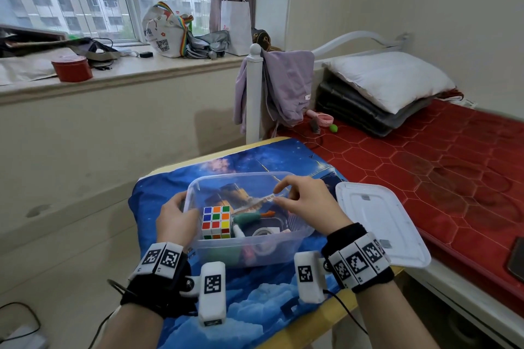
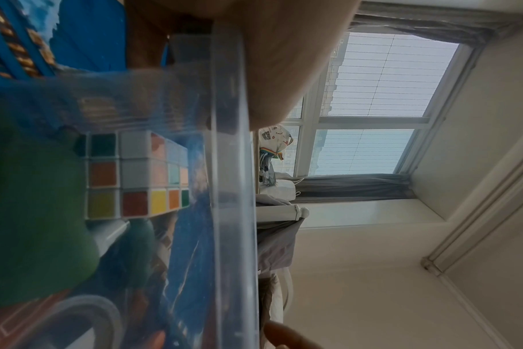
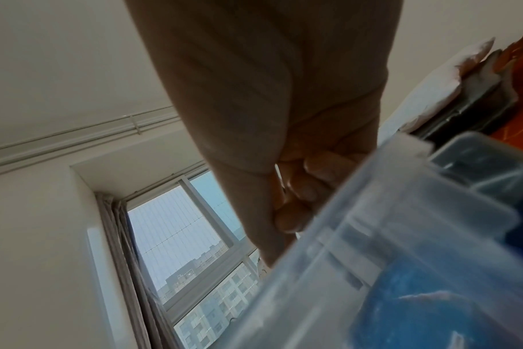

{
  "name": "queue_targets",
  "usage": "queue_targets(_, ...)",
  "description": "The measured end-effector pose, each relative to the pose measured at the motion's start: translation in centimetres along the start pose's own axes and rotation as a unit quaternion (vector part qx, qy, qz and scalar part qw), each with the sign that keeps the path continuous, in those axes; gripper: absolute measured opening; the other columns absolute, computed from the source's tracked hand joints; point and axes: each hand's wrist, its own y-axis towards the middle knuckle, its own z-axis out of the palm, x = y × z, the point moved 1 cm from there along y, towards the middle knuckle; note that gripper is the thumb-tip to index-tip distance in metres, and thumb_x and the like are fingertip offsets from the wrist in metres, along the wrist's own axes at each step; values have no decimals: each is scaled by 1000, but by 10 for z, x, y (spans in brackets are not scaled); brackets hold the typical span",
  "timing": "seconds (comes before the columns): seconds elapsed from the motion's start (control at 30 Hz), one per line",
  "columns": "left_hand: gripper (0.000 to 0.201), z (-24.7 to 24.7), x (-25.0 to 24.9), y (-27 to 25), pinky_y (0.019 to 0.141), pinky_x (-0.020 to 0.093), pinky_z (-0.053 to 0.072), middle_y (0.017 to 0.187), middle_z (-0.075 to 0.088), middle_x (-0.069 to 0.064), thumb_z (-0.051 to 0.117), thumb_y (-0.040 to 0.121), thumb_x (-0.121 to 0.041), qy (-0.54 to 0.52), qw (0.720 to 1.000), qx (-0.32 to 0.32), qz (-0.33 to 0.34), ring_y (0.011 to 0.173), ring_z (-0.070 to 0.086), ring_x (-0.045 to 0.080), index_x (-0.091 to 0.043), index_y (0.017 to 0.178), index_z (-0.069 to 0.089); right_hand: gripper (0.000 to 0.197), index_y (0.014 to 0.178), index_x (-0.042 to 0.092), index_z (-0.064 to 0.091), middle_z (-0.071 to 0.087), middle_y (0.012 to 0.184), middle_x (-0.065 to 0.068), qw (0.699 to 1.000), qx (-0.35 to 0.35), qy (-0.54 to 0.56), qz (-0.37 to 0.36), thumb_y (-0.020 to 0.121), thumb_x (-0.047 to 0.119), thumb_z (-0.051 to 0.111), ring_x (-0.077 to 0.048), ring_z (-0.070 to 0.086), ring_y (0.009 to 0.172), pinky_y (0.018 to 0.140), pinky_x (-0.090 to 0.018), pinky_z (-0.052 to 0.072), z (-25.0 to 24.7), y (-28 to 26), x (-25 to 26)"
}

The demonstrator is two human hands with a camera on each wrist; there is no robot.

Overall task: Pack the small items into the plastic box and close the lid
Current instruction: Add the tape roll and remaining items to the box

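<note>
Black wristbands carrying white marker blocks are worn on both forearms, nearest the head camera. Just beyond them a clear rectangular plastic box (image 1: 249,249) stands open on a blue table cover printed with clouds and a night sky (image 1: 170,187). The box is gripped at its left rim by the left hand (image 1: 177,218), whose fingers are curled around the wall. The right hand (image 1: 309,201) is held over the far right part of the box, and a thin pale strip (image 1: 265,201) is pinched between its thumb and fingertips; what the strip is cannot be told.

Inside the box a multicoloured puzzle cube with white edges (image 1: 216,221) sits against the left wall. Beside it lie a green and orange soft toy (image 1: 249,217), a white tube-shaped item (image 1: 238,232) and a roll of clear tape (image 1: 262,232).

A translucent white rectangular lid (image 1: 380,224) lies flat to the right of the box, apart from it, at the edge of a bed with a red quilted mattress (image 1: 442,161).
</note>
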Motion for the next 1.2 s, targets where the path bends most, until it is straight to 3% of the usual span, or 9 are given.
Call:
queue_targets(0.17,41,0,1,0,85,51,59,103,69,11,56,87,-3,3,1000,1,2,92,69,30,-18,124,63,10,90,23,70,64,61,-9,999,-45,25,14,86,28,62,-21,62,62,65,-39,51,-9,5,-12)
queue_targets(0.37,40,0,2,3,79,44,59,99,70,10,54,85,-1,33,999,-17,12,86,68,27,-20,118,64,12,94,20,70,58,61,3,988,-116,78,59,91,21,58,-11,53,58,58,-13,42,-20,13,-43)
queue_targets(0.5,33,-1,1,2,79,46,58,89,69,7,54,83,-1,68,997,-28,20,84,67,28,-26,103,63,23,108,18,68,67,80,-3,984,-71,105,125,95,17,49,-26,63,71,76,-42,56,-9,21,-73)
queue_targets(0.63,33,-11,4,10,75,45,57,79,68,5,54,77,4,59,998,-26,9,75,66,28,-23,91,68,31,119,14,65,71,100,-12,985,2,80,153,90,8,53,-20,63,77,70,-25,51,12,23,-92)
queue_targets(0.77,32,-23,5,15,77,46,54,77,65,7,53,79,10,51,998,-33,7,74,63,30,-15,95,66,41,123,23,63,68,102,-12,986,55,33,156,83,16,65,-26,63,94,86,-36,51,28,26,-99)
queue_targets(0.83,33,-26,6,19,80,48,54,79,64,11,53,79,12,54,998,-37,10,79,63,34,-12,98,66,43,124,26,63,63,99,-9,986,72,18,150,81,20,68,-24,58,87,76,-29,48,34,29,-99)
queue_targets(0.93,31,-27,7,19,71,40,50,77,63,12,53,79,12,62,997,-39,18,74,58,31,-9,98,67,42,122,26,63,52,88,-8,987,90,9,136,80,19,67,-19,45,77,58,-19,33,42,35,-98)
queue_targets(1.07,31,-26,7,14,58,29,40,73,61,10,51,79,11,73,996,-42,25,64,52,23,-8,97,68,25,99,36,58,57,88,-10,985,115,-6,130,80,20,65,-20,45,82,70,-24,34,53,37,-98)
queue_targets(1.2,33,-25,7,14,56,29,39,75,62,7,51,81,9,76,996,-38,23,65,54,19,-10,102,67,12,87,29,53,65,94,-15,987,98,-33,127,81,23,61,-28,55,89,70,-26,36,57,36,-96)
